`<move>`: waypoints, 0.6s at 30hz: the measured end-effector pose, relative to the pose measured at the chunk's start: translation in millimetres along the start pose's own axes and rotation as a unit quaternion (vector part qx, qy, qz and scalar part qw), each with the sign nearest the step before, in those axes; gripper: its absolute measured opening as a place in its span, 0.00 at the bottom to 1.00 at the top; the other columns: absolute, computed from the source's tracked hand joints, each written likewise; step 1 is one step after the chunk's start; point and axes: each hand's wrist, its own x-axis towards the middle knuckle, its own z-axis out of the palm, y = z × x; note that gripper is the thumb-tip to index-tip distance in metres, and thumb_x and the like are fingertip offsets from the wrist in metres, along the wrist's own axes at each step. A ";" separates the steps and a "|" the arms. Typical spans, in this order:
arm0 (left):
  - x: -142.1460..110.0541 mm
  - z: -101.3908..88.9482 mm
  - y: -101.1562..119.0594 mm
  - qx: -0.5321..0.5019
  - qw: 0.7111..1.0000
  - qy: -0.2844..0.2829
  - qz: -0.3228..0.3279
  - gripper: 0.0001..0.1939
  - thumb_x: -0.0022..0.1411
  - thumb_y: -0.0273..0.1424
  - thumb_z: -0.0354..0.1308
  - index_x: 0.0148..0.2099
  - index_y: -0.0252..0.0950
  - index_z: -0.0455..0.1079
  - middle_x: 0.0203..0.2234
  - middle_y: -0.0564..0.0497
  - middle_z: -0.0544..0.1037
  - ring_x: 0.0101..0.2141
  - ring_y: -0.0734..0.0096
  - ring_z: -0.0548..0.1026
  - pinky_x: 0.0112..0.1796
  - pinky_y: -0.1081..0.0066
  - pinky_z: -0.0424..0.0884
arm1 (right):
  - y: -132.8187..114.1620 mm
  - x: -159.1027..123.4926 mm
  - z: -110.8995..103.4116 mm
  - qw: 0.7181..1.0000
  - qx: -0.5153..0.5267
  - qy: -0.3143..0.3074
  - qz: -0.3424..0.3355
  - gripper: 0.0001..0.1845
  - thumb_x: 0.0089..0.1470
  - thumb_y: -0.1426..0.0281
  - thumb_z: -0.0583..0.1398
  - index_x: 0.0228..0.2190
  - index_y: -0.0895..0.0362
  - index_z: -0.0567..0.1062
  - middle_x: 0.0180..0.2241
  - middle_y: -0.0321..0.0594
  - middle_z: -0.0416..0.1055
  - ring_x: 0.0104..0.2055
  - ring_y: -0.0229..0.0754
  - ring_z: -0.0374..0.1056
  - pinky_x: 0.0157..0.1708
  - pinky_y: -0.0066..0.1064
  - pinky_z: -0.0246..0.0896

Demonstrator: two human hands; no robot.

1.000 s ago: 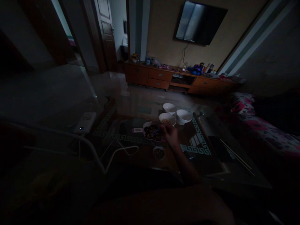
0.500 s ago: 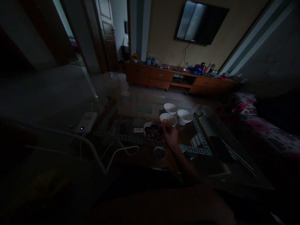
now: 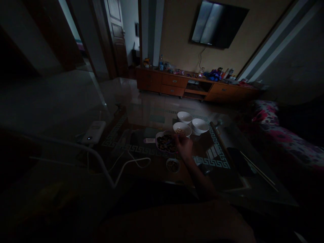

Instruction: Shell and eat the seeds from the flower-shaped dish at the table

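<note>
My right hand (image 3: 184, 145) is over the right side of a lobed, purple-edged bowl (image 3: 157, 147) holding dark and pale bits. Its fingers are pinched together close to the near rim of a white bowl (image 3: 187, 130) with pale, bean-like pieces in it. What the fingertips hold is too dark and small to make out. A faint purple streak shows among the dark bits. Nearer to me stands a small clear bowl (image 3: 172, 165) with mixed bits. Two more white bowls, the rear one (image 3: 184, 117) and the right one (image 3: 200, 126), stand behind. My left hand is out of view.
A white power bank (image 3: 94, 132) with a cable (image 3: 131, 159) lies left on the glass table. A labelled purple-tipped strip (image 3: 150, 140) adjoins the lobed bowl. Chopsticks (image 3: 259, 171) and a dark flat object (image 3: 240, 162) lie right. A floral-covered seat (image 3: 291, 138) flanks the table.
My right hand stays at nearly the same spot between the lobed bowl and the white bowl, its fingertips slightly shifted. The whole view has moved a little.
</note>
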 end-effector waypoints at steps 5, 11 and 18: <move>-4.5 -0.2 14.1 0.013 1.000 0.004 -0.026 0.12 0.65 0.31 0.66 0.50 0.35 0.78 0.51 0.45 0.80 0.51 0.59 0.78 0.51 0.57 0.79 | -1.2 -1.0 3.1 1.000 0.003 -0.007 0.000 0.41 0.64 0.36 0.49 0.35 0.57 0.84 0.29 0.48 0.81 0.31 0.50 0.77 0.29 0.33 0.60; -2.8 -0.1 29.5 0.035 0.998 -0.023 -0.055 0.15 0.69 0.39 0.66 0.52 0.34 0.75 0.48 0.45 0.79 0.49 0.61 0.78 0.50 0.57 0.79 | -3.8 -1.9 2.0 1.000 0.009 0.009 0.002 0.42 0.64 0.35 0.49 0.32 0.57 0.84 0.27 0.48 0.80 0.29 0.51 0.76 0.27 0.34 0.58; 0.3 -3.6 33.3 0.057 0.996 -0.035 -0.060 0.18 0.69 0.40 0.66 0.53 0.34 0.74 0.48 0.44 0.78 0.49 0.59 0.78 0.50 0.55 0.79 | -3.6 -2.6 3.6 1.000 0.020 -0.002 -0.012 0.40 0.65 0.37 0.50 0.34 0.57 0.83 0.29 0.48 0.81 0.30 0.49 0.76 0.29 0.33 0.60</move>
